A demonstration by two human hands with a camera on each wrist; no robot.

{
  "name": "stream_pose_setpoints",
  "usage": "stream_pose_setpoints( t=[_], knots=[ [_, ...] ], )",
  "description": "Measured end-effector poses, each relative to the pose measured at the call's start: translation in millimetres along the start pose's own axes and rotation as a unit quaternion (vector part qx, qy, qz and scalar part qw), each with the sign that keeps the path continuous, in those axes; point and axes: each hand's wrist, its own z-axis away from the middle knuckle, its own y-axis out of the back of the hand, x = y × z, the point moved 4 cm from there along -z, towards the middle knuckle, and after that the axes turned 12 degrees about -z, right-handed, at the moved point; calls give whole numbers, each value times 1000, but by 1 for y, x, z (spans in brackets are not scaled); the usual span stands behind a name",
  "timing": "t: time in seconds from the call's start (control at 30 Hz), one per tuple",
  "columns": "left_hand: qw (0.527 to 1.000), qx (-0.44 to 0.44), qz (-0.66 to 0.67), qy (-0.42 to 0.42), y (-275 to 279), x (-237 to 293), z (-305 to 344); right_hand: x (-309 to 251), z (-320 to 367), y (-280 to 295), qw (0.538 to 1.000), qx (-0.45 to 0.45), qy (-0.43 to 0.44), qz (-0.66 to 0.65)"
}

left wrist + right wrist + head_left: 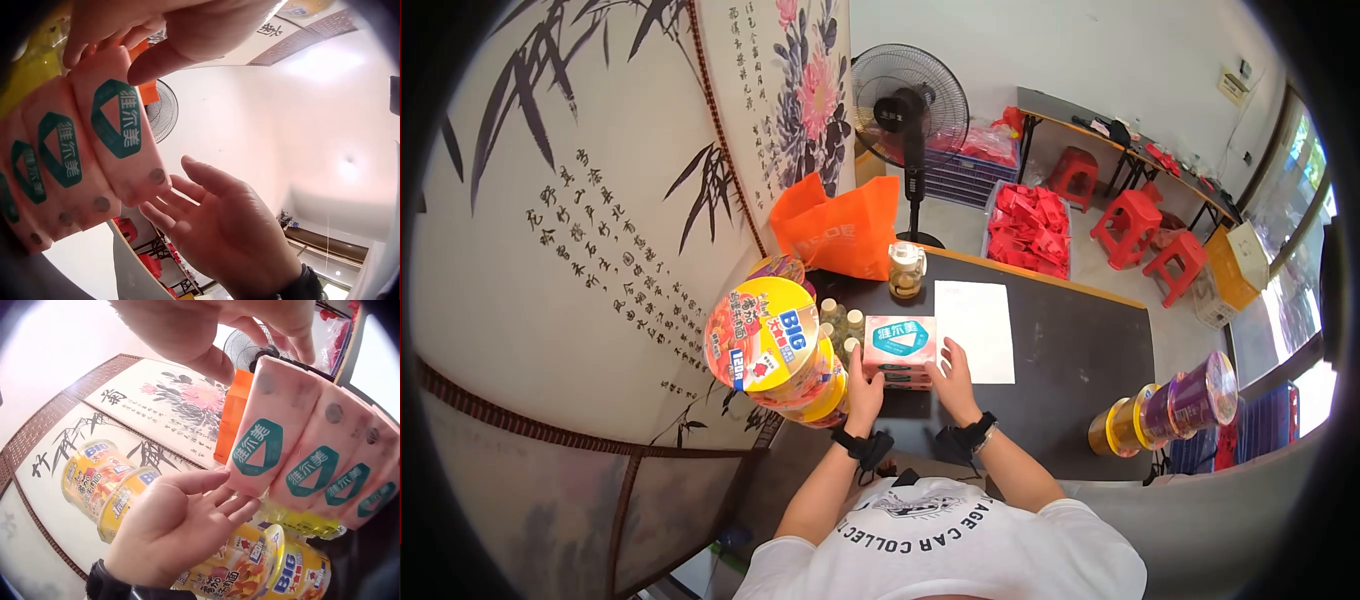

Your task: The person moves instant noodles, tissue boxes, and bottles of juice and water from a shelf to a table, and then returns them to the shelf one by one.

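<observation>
A stack of pink tissue packs with teal labels lies on the dark table, several layers high. My left hand is at its left side, and my right hand at its right. In the left wrist view, the left hand reaches over the top pack, fingers extended at its edge, with the right hand palm up beside its far end. From the right wrist, the left hand's fingertips touch the top pack, and the right hand is at its other end.
Small bottles and stacked noodle tubs stand left of the packs. White paper lies to the right, a lidded jar and orange bag behind. More tubs stand at the table's right end.
</observation>
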Motion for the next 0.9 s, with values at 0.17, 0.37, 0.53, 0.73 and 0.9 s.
stream_pose_setpoints(
  t=[0.17,0.37,0.53,0.73,0.9],
  knots=[
    [986,26,-144,-73,23,34,39,-23,29,28,998,2,-39,-41],
    [997,-72,-3,7,52,54,104,-42,70,43,994,-86,-64,-4],
    [998,-5,-16,68,85,68,178,-38,106,16,959,-256,-110,-44],
    [976,157,-6,148,132,67,272,-25,155,-40,891,-433,-131,-48],
    [944,288,-50,151,173,75,338,-46,197,-97,832,-541,-116,-46]
  ],
)
